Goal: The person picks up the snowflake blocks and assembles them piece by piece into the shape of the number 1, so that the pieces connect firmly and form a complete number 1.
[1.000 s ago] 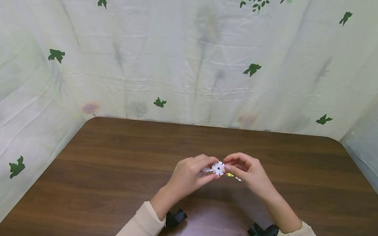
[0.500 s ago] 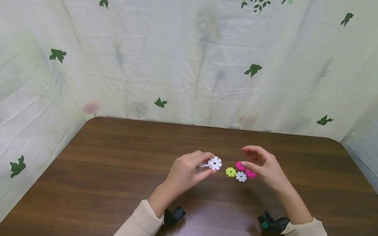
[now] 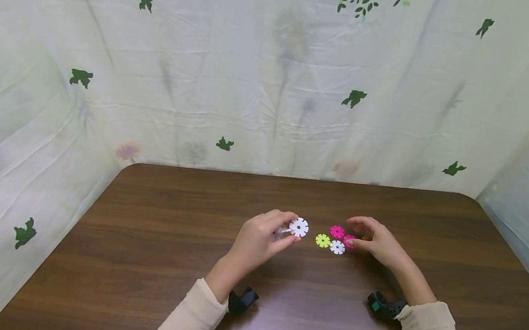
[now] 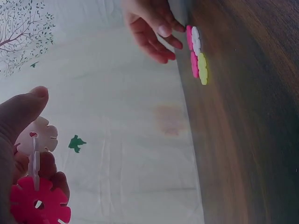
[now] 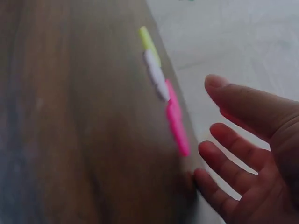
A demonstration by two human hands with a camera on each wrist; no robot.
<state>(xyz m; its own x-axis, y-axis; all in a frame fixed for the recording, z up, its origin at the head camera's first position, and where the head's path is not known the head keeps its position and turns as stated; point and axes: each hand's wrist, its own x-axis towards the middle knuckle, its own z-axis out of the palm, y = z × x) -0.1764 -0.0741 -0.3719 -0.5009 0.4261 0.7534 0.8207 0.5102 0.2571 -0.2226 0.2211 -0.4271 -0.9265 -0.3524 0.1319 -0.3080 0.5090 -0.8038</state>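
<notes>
Between thumb and fingers, my left hand (image 3: 256, 239) holds a small chain of notched snowflake discs above the table. Its white disc (image 3: 299, 227) faces the head camera. In the left wrist view a pink disc (image 4: 41, 205) hangs at the chain's other end, with a pale disc seen edge-on between. Part of the chain is hidden by the hand. My right hand (image 3: 381, 247), fingers loosely bent and holding nothing, hovers beside the loose discs. Nearest to it lies a pink disc (image 5: 177, 130), partly covered by the thumb in the head view.
Lying flat in a close cluster on the brown table (image 3: 160, 283) are a yellow disc (image 3: 322, 240), a white disc (image 3: 337, 247), another pink disc (image 3: 337, 231) and the one by my right hand. A pale printed curtain (image 3: 254, 78) surrounds the table's far side.
My right hand has let go of the chain and moved right, then down toward the nearest pink disc. My left hand has shifted slightly left, still holding the chain.
</notes>
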